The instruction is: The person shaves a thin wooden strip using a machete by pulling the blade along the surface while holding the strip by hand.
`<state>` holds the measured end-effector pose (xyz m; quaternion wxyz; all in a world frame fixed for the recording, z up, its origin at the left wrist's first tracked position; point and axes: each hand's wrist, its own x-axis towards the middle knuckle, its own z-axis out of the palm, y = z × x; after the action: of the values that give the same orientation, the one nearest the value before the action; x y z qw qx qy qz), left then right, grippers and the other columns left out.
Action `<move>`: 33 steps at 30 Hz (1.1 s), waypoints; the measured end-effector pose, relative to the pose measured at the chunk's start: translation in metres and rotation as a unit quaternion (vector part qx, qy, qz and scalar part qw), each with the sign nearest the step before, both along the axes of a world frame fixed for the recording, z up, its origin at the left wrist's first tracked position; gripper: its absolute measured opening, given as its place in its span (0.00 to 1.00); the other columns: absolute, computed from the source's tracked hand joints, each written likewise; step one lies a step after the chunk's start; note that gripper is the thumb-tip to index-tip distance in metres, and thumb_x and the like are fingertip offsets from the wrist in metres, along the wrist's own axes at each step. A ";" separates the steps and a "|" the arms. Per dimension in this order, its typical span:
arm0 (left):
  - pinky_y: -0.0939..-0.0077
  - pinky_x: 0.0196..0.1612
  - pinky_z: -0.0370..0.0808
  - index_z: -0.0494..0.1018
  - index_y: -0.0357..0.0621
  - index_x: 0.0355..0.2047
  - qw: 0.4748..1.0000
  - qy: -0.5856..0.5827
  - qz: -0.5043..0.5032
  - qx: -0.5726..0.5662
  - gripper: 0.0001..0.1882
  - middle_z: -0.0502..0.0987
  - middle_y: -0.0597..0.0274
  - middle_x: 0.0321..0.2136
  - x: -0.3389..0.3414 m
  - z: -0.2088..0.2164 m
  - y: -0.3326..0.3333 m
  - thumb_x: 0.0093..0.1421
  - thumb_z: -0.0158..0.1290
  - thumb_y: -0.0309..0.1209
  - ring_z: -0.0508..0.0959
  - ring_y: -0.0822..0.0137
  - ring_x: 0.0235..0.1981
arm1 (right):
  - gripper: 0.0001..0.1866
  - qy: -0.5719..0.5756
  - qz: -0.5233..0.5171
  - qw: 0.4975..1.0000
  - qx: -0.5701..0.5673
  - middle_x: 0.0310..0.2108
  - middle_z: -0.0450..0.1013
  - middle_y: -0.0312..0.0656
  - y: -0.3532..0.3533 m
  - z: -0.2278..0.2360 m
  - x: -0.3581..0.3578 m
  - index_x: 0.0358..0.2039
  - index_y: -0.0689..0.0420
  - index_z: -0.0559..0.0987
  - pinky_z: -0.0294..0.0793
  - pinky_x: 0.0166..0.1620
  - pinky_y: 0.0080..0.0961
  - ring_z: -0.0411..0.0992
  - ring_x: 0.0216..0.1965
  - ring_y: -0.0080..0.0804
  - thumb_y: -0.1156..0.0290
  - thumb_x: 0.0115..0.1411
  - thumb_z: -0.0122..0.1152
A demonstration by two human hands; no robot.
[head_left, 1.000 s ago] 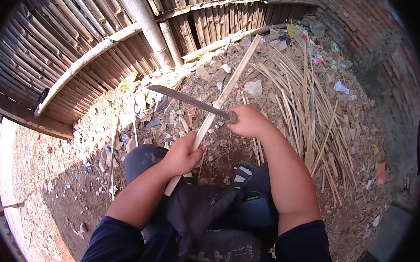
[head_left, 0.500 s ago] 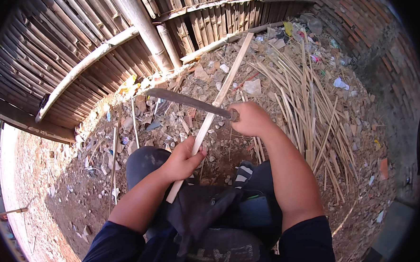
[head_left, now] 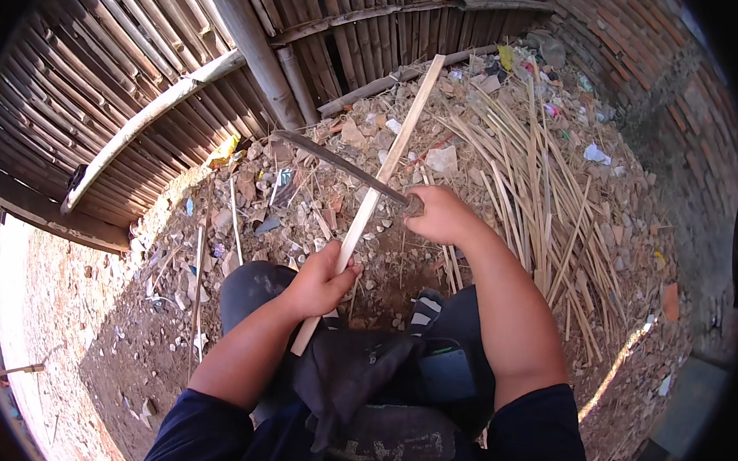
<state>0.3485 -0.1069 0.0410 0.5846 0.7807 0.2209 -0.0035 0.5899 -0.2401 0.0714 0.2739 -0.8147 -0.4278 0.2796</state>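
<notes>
My left hand (head_left: 324, 282) is closed around the lower part of a long pale bamboo strip (head_left: 401, 139), which slants up and away to the right. Its near end sticks out below my hand, over my lap. In my right hand (head_left: 441, 215) is the handle of a machete, gripped with the fingers wrapped round. The dark, curved machete blade (head_left: 331, 157) points to the left and crosses the strip a little above its middle, seeming to touch it. Most of the handle is hidden in my fist.
A large pile of split bamboo strips (head_left: 546, 190) lies on the ground at the right. Rubble and litter (head_left: 439, 159) cover the soil ahead. A bamboo wall (head_left: 135, 76) with a post (head_left: 253, 49) rises at the far left, a brick wall (head_left: 644, 70) at the right.
The machete blade has turned, its tip shifting slightly right and up and its flat showing less. The strip and both hands stay nearly in place.
</notes>
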 end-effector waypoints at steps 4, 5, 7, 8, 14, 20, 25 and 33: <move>0.77 0.31 0.67 0.67 0.43 0.37 0.999 0.010 0.000 -0.045 0.08 0.69 0.72 0.27 -0.002 0.004 -0.001 0.67 0.57 0.29 0.68 0.80 0.29 | 0.22 -0.044 0.066 0.997 -0.005 0.37 0.81 0.53 -0.002 -0.013 0.007 0.47 0.53 0.84 0.78 0.47 0.42 0.79 0.42 0.53 0.67 0.48 0.65; 0.77 0.31 0.67 0.67 0.43 0.37 0.998 0.022 -0.007 -0.054 0.08 0.69 0.72 0.27 -0.001 0.005 -0.003 0.67 0.57 0.29 0.68 0.79 0.29 | 0.23 -0.015 -0.006 1.000 -0.005 0.38 0.81 0.53 -0.005 -0.032 0.019 0.48 0.52 0.84 0.78 0.48 0.41 0.79 0.43 0.53 0.66 0.48 0.65; 0.77 0.32 0.67 0.68 0.43 0.37 0.999 0.009 -0.019 -0.037 0.08 0.69 0.71 0.27 -0.002 0.007 -0.003 0.67 0.57 0.29 0.68 0.79 0.29 | 0.24 -0.008 -0.079 0.997 0.011 0.39 0.81 0.54 -0.003 -0.023 0.032 0.49 0.51 0.84 0.78 0.49 0.40 0.79 0.43 0.53 0.66 0.48 0.65; 0.77 0.32 0.67 0.68 0.43 0.37 0.999 0.004 -0.029 -0.025 0.08 0.69 0.71 0.27 -0.003 0.007 -0.004 0.67 0.57 0.30 0.68 0.78 0.29 | 0.25 -0.029 -0.079 0.996 0.014 0.40 0.81 0.55 -0.008 -0.021 0.031 0.50 0.52 0.83 0.78 0.49 0.40 0.79 0.44 0.53 0.66 0.48 0.65; 0.69 0.33 0.71 0.68 0.40 0.36 0.997 0.028 -0.035 0.055 0.10 0.72 0.64 0.25 -0.004 0.010 -0.004 0.66 0.58 0.31 0.73 0.72 0.29 | 0.20 -0.033 0.017 0.999 -0.033 0.36 0.81 0.54 -0.016 -0.019 0.028 0.45 0.62 0.83 0.76 0.48 0.35 0.79 0.40 0.46 0.67 0.52 0.69; 0.63 0.30 0.74 0.69 0.38 0.37 0.992 -0.036 -0.049 0.112 0.14 0.76 0.54 0.24 -0.003 0.003 -0.004 0.67 0.58 0.36 0.79 0.62 0.25 | 0.18 0.059 -0.110 0.991 0.042 0.35 0.80 0.44 -0.024 -0.020 0.040 0.44 0.57 0.82 0.75 0.48 0.33 0.78 0.38 0.37 0.66 0.53 0.72; 0.71 0.24 0.73 0.68 0.38 0.42 0.995 0.055 -0.041 -0.071 0.13 0.79 0.60 0.27 0.006 0.013 -0.008 0.72 0.53 0.36 0.78 0.68 0.21 | 0.24 -0.097 -0.029 0.989 0.111 0.32 0.78 0.60 -0.025 -0.008 0.025 0.48 0.58 0.81 0.77 0.45 0.45 0.78 0.40 0.58 0.61 0.53 0.73; 0.57 0.36 0.77 0.67 0.38 0.55 0.983 -0.042 -0.066 0.164 0.17 0.80 0.51 0.30 0.007 0.035 0.005 0.73 0.49 0.35 0.82 0.52 0.31 | 0.23 -0.091 -0.020 0.994 0.055 0.30 0.78 0.56 -0.029 0.022 0.006 0.43 0.60 0.82 0.75 0.42 0.40 0.79 0.35 0.50 0.58 0.53 0.75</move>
<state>0.3555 -0.1021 0.0757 0.4556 0.8783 0.1423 0.0270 0.5956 -0.2695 0.0931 0.2831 -0.8289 -0.4496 0.1749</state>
